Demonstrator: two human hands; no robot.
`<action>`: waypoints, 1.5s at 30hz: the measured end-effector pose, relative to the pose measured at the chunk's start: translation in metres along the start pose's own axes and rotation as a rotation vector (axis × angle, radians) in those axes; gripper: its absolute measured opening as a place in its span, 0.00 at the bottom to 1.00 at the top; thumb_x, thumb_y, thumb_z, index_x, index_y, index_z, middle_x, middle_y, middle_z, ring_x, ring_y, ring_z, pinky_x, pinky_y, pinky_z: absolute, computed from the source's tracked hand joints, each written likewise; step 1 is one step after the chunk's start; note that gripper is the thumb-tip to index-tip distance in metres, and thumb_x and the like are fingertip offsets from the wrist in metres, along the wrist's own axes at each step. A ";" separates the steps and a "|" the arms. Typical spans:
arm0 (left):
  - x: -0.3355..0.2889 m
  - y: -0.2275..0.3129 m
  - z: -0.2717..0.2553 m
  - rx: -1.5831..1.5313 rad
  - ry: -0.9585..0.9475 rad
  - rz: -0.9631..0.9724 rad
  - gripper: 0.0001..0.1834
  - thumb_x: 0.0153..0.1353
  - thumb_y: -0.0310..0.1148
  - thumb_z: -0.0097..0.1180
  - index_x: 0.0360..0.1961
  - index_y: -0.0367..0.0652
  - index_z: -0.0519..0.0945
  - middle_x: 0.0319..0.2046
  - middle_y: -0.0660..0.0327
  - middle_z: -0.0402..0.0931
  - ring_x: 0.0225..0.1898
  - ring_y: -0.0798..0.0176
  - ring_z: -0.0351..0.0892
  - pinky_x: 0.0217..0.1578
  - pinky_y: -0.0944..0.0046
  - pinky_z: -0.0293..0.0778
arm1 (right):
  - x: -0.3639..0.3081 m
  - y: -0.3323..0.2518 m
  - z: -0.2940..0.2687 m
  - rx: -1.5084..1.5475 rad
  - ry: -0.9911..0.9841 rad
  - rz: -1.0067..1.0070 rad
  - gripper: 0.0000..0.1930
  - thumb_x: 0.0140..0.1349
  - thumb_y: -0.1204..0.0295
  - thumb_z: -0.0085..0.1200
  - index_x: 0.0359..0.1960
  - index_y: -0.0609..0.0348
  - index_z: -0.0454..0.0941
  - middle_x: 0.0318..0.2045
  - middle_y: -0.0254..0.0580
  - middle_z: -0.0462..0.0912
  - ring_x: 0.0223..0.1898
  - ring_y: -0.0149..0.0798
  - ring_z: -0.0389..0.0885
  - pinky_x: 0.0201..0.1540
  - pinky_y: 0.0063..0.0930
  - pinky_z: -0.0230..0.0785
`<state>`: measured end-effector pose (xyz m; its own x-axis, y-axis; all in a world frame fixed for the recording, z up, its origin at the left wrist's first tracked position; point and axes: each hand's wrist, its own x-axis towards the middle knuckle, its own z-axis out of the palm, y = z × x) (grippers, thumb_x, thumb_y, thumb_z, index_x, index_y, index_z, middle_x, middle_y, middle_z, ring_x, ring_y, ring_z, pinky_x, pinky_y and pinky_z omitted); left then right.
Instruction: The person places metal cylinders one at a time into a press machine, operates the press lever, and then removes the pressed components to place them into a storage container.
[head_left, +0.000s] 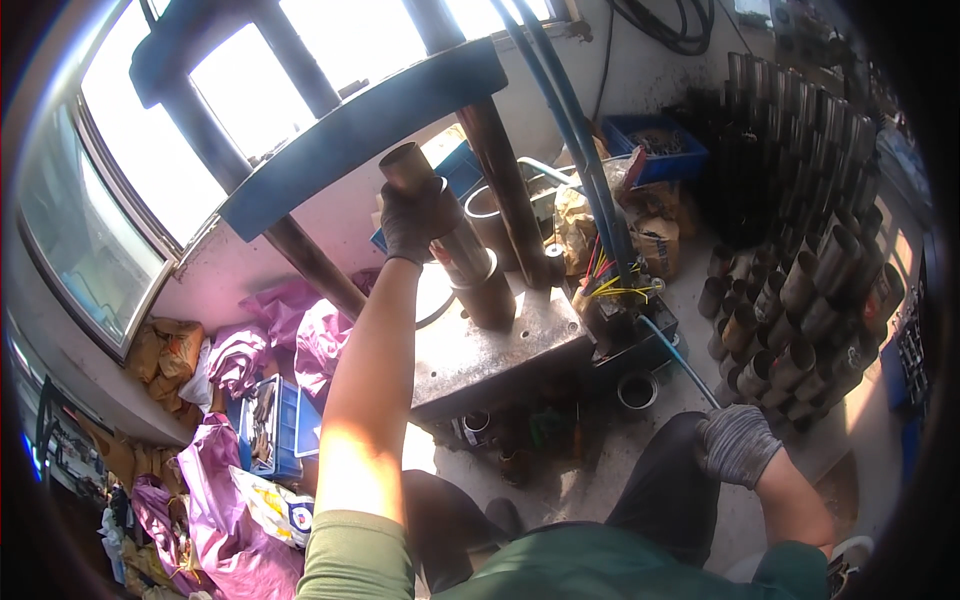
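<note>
My left hand [412, 218], in a dark glove, is wrapped round a steel cylinder [461, 254] on the metal bed [500, 362] of a press. A short pipe-like piece [405, 165] sticks up above that hand; its joint with the cylinder is hidden by my fingers. Below, the cylinder's lower end meets a darker round sleeve [487, 303] standing on the bed. My right hand [738, 446], in a grey striped glove, is closed on the end of a long blue lever [680, 358] at the right of the press. Overhead is the press's thick blue crossplate [370, 125].
Many metal tubes [790, 330] stand in clusters at the right. A blue bin [655, 148] is at the back. Yellow and red wires [615, 288] hang beside the lever's base. Purple sacks [225, 500] and a blue crate [285, 430] lie at the left. Steel columns [500, 180] flank the bed.
</note>
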<state>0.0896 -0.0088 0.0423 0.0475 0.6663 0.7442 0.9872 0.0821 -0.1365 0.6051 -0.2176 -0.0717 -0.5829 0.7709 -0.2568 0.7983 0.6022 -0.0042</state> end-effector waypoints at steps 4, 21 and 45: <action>0.000 -0.005 -0.009 -0.336 0.023 -0.237 0.23 0.62 0.48 0.62 0.43 0.37 0.76 0.40 0.47 0.84 0.45 0.45 0.86 0.48 0.51 0.80 | -0.013 -0.017 0.017 0.129 0.209 0.111 0.15 0.60 0.57 0.57 0.29 0.57 0.85 0.31 0.52 0.86 0.36 0.56 0.85 0.44 0.50 0.77; 0.003 0.031 -0.042 -0.282 -0.148 -0.444 0.41 0.58 0.55 0.65 0.53 0.23 0.70 0.46 0.34 0.83 0.52 0.37 0.85 0.55 0.51 0.79 | -0.006 -0.016 0.007 0.209 0.230 0.156 0.16 0.62 0.59 0.58 0.25 0.59 0.83 0.28 0.54 0.84 0.34 0.58 0.84 0.41 0.52 0.76; -0.005 0.037 -0.028 -0.470 -0.109 -0.568 0.42 0.56 0.57 0.65 0.54 0.26 0.73 0.48 0.33 0.82 0.55 0.35 0.83 0.58 0.48 0.77 | -0.004 -0.015 0.010 0.220 0.292 0.149 0.17 0.61 0.58 0.58 0.24 0.59 0.82 0.27 0.53 0.83 0.33 0.57 0.83 0.41 0.51 0.75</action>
<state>0.1300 -0.0298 0.0515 -0.4802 0.6879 0.5443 0.8176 0.1261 0.5618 0.5968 -0.2318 -0.0801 -0.4515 0.8921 0.0157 0.8722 0.4450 -0.2030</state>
